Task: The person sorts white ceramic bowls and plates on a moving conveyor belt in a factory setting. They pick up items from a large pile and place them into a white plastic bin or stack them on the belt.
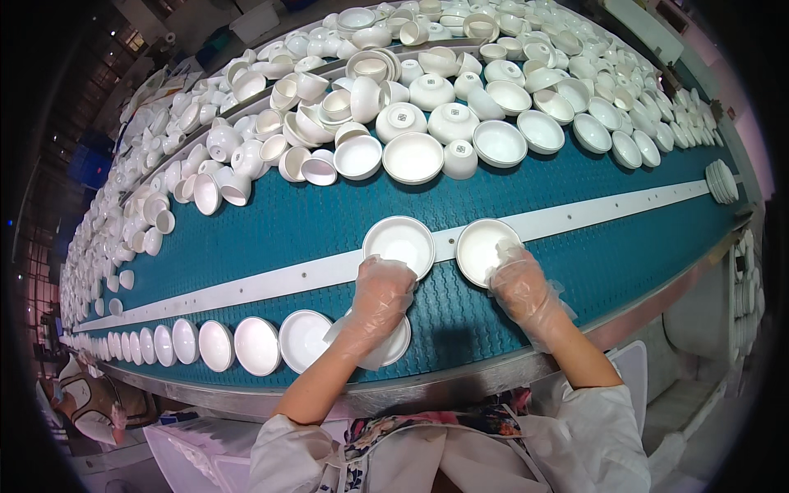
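Note:
My left hand point(386, 296), in a clear plastic glove, grips the near rim of a round white bowl point(400, 243). That bowl overlaps the white divider strip point(271, 278) of the teal conveyor belt point(296, 228). To its right, my right hand point(521, 283), gloved the same way, holds a second white bowl point(482, 249) by its right side, also over the strip. Below my left wrist another white bowl point(397, 339) is partly hidden. It ends a row of white bowls point(257, 345) running left along the near lane.
Beyond the strip lies a crowded mass of white bowls and cups point(413, 157), some overturned. A stack of white dishes point(721, 182) stands at the far right. The belt's metal edge point(444, 388) runs before me; white bins point(203, 453) sit below. Another person point(92, 400) is at lower left.

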The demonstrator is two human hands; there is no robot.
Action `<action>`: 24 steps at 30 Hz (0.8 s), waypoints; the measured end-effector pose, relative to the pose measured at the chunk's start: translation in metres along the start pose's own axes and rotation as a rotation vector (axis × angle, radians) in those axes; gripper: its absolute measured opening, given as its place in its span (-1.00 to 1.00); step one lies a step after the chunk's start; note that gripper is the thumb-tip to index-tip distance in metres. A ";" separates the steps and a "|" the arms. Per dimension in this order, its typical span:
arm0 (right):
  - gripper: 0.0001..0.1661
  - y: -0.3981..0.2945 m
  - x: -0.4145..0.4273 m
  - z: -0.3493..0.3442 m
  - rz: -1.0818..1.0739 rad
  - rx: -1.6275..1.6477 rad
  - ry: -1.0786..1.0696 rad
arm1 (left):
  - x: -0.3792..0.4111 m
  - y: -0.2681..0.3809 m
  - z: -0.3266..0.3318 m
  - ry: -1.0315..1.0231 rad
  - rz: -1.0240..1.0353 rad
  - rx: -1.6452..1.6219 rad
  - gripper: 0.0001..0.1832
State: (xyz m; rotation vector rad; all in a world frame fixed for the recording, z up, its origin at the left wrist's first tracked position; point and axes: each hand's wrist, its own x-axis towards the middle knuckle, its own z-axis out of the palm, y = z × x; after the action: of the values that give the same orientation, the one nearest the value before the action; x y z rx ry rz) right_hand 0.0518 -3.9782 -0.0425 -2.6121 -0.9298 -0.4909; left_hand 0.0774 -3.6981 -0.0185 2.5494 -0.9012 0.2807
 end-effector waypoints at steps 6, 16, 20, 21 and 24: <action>-0.67 -0.030 -0.033 -0.080 0.073 0.605 -0.264 | -0.025 0.069 -0.012 -0.379 -0.112 -0.080 -0.97; -0.57 -0.055 0.028 -0.172 -0.788 1.640 -0.057 | -0.022 0.094 -0.023 0.171 -0.213 -0.023 -0.86; -0.58 -0.041 0.018 -0.180 -0.758 1.583 -0.025 | 0.008 0.088 -0.022 0.208 -0.120 0.009 -0.86; -0.58 -0.037 0.015 -0.183 -0.748 1.554 -0.015 | 0.020 0.084 -0.019 0.217 -0.088 -0.005 -0.86; -0.58 -0.023 0.003 -0.178 -0.666 1.524 -0.007 | 0.055 0.063 0.006 0.250 -0.078 -0.036 -0.89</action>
State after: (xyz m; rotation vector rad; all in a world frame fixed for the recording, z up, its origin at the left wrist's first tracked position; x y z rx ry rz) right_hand 0.0016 -4.0322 0.1211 -0.9238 -1.3655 0.1339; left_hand 0.0799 -3.7760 0.0141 2.4406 -0.7047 0.5406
